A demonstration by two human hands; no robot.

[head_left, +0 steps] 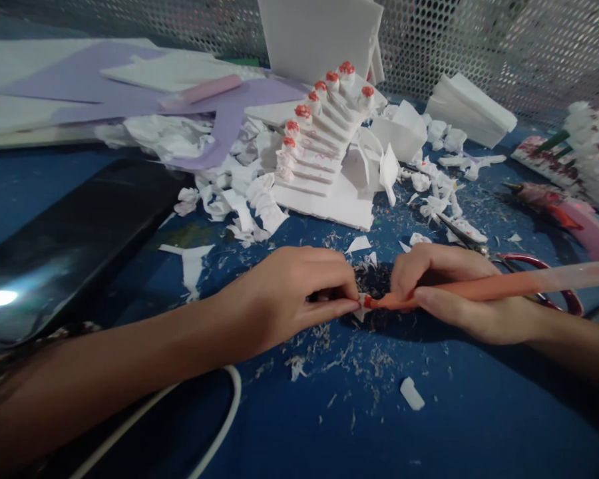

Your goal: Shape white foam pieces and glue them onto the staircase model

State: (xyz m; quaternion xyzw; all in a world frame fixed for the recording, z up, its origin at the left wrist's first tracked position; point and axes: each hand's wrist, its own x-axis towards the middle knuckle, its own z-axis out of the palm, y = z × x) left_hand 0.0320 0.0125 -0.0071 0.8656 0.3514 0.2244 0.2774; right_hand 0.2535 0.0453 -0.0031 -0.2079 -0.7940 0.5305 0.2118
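My left hand pinches a small white piece of paper or foam between thumb and fingertips. A spot of red shows on that piece. In my right hand lies an orange pen-shaped tube, gripped like a pen, its far end clear. Its tapered tip meets the red spot. Behind my hands stands a white stepped foam model, with small white pieces topped in red along its edges. My fingers partly hide the small piece.
Crumpled paper scraps surround the model. Red-handled scissors lie beyond my right hand, a pink glue gun farther right. A black phone lies at left, near purple sheets. A white cable loops in front.
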